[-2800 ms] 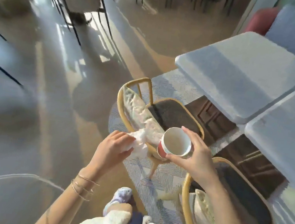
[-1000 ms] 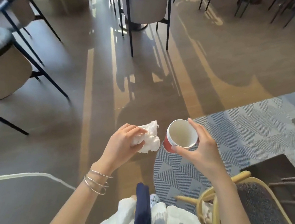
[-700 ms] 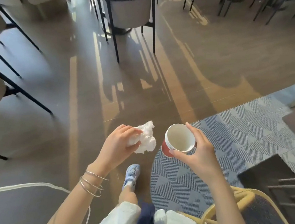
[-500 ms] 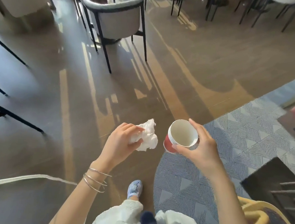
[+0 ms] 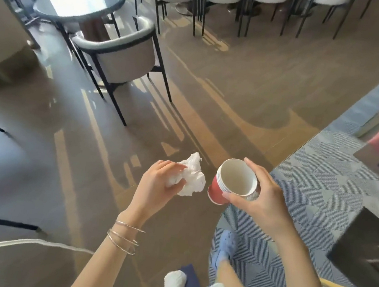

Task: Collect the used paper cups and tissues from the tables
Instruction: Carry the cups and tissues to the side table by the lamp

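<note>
Hands are apart, well short of the round table point(image 5: 81, 3), which is only now coming into sight ahead. The left hand point(image 5: 157, 187) is squeezing a crumpled tissue point(image 5: 192, 179); the right hand point(image 5: 265, 200) is gripping stacked red paper cups point(image 5: 219, 192) by the rim. The person is probably walking there, looking for more trash.
</note>
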Available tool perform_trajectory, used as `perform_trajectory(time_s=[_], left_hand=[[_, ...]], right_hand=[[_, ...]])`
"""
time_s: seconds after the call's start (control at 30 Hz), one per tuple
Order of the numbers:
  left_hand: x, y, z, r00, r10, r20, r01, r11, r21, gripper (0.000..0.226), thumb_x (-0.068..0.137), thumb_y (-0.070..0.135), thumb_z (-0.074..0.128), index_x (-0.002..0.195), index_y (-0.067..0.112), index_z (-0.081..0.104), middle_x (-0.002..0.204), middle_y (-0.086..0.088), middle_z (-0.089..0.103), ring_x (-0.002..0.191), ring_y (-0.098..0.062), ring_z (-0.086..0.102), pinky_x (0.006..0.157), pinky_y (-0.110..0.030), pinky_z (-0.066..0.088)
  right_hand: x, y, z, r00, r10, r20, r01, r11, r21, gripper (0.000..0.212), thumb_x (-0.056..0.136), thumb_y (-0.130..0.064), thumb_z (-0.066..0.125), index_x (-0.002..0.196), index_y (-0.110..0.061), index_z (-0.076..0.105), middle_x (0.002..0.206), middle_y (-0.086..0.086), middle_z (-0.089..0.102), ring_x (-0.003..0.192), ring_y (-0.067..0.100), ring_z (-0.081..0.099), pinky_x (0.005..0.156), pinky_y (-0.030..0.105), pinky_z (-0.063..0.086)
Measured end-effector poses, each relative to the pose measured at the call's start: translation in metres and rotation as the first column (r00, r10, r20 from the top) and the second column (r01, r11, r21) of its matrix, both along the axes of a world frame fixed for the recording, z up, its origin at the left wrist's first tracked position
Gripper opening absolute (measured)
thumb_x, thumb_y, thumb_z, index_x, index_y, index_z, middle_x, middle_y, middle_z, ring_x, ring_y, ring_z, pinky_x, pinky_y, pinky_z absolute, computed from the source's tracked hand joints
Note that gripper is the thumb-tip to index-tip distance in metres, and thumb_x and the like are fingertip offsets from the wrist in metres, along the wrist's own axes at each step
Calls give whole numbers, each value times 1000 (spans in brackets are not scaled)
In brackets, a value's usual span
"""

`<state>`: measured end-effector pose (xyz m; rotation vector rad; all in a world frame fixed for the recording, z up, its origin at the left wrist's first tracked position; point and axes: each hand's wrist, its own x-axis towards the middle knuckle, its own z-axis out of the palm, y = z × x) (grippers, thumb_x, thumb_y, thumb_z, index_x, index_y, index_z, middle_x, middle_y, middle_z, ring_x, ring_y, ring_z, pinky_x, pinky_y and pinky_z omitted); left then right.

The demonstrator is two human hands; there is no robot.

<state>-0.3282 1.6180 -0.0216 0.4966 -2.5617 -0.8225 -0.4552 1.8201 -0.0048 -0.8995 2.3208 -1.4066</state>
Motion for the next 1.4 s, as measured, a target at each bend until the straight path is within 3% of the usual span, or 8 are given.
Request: perform_trajectory(time_s=[0.13, 0.37, 0.53, 0.73, 0.97, 1.07, 1.2, 1.4], left_hand=[[-64, -12, -7, 1000, -10, -13, 11, 999, 33, 24, 73, 6, 73, 96, 13, 68, 91, 3, 67, 83, -18, 56, 75, -23, 42], [-207, -29, -3, 996, -89, -25, 90, 996, 15, 26, 71, 8, 75, 94, 17, 67, 87, 8, 65, 79, -17, 55, 70, -31, 47], [-311, -40, 13, 988, -136, -69, 133, 990, -43, 26, 71, 8, 76, 95, 14, 67, 88, 4, 67, 80, -21, 56, 69, -33, 49], [-397, -45, 19, 973, -212, -92, 207, 976, -66, 24, 73, 7, 75, 96, 12, 68, 88, 3, 67, 79, -21, 56, 71, -28, 46], [-493, -72, 0, 960, -276, -49, 274, 961, -46, 25, 72, 9, 76, 96, 13, 68, 88, 4, 67, 78, -21, 56, 70, -28, 46], [-545, -92, -4, 949, -312, -40, 310, 949, -48, 25, 72, 10, 76, 95, 14, 68, 89, 5, 67, 79, -19, 56, 71, -22, 42], [-618, -130, 1, 950, -309, -48, 308, 951, -23, 26, 71, 8, 75, 95, 16, 68, 89, 6, 67, 80, -18, 57, 70, -18, 37], [-725, -183, 27, 933, -350, -78, 349, 937, -30, 25, 72, 8, 74, 95, 16, 69, 86, 4, 67, 78, -20, 57, 71, -18, 37]], right_hand=[[-57, -7, -3, 999, -38, 11, 38, 999, 21, 88, 57, -34, 85, 133, -21, 43, 126, -13, 47, 114, 2, 48, 97, 23, 41], [-190, -20, 13, 996, -90, -21, 91, 995, 41, 87, 59, -28, 85, 134, -18, 43, 128, -8, 48, 115, 6, 46, 98, 22, 38], [-281, -29, 28, 996, -76, -53, 79, 995, 52, 88, 59, -30, 85, 135, -17, 42, 129, -8, 48, 113, 2, 46, 94, 8, 34], [-355, -38, 30, 989, -124, -82, 129, 991, 47, 89, 60, -35, 83, 136, -20, 40, 129, -11, 46, 115, 0, 44, 95, 13, 36], [-434, -56, 11, 978, -200, -55, 204, 976, 80, 88, 61, -32, 83, 136, -18, 39, 128, -10, 45, 112, -8, 39, 91, 1, 30], [-478, -75, 9, 968, -245, -45, 248, 966, 78, 89, 60, -33, 83, 136, -19, 40, 130, -9, 46, 115, 1, 44, 94, 10, 34], [-545, -111, 21, 949, -306, -77, 310, 949, 55, 87, 59, -31, 84, 135, -19, 42, 126, -11, 46, 113, 2, 45, 92, 9, 33], [-630, -159, 42, 916, -396, -61, 398, 917, 12, 86, 59, -33, 83, 134, -20, 42, 131, -7, 49, 119, 9, 46, 100, 30, 38]])
